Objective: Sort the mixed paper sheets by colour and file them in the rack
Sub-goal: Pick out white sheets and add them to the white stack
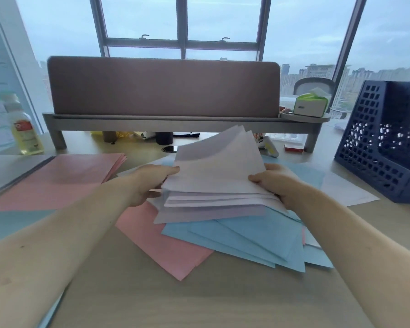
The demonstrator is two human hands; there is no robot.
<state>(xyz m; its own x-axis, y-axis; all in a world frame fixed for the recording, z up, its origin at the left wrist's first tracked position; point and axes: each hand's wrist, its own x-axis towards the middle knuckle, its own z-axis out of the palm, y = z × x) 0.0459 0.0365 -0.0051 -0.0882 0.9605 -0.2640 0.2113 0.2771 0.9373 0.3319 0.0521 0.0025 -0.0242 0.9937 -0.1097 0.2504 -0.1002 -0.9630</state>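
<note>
Both my hands hold a stack of white sheets (213,176) above the desk, its far edge tilted upward. My left hand (149,183) grips the stack's left side with the thumb on top. My right hand (275,183) grips the right side the same way. Under the stack lies a loose pile of blue sheets (242,240) with a pink sheet (161,245) sticking out at the left. A neat pile of pink sheets (64,176) lies at the left. The dark blue mesh rack (379,143) stands at the right edge of the desk.
A grey monitor riser (175,123) with a brown panel spans the back of the desk, small items beneath it. A bottle of yellow liquid (24,129) stands at the far left. A green tissue box (311,105) sits on the riser's right end. A white sheet (348,190) lies beside the rack.
</note>
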